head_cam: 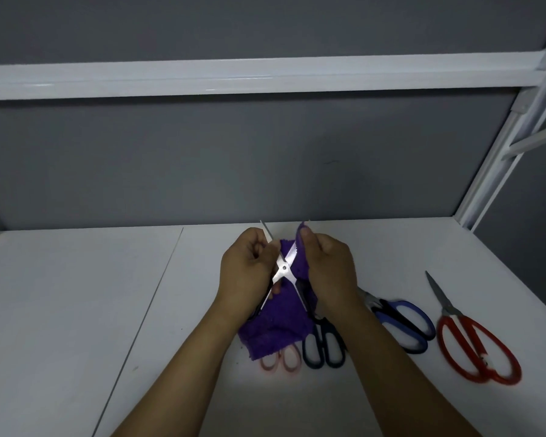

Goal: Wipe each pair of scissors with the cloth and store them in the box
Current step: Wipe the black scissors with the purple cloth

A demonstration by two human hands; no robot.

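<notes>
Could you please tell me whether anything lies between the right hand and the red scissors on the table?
Yes. The blue scissors lie on the table between the right hand and the red scissors, and that hand itself pinches the purple cloth.

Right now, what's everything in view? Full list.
open scissors: 1, silver blades, held up at centre
cloth: 1, purple, draped under and around the blades
pink scissors: 1, on table, partly under cloth
dark scissors: 1, on table, right of the pink
blue scissors: 1, blue and black, further right
red scissors: 1, far right
table: 1, white
shelf beam: 1, white, overhead
wall: grey, behind
left hand: grips open scissors
right hand: pinches cloth on a blade
</notes>
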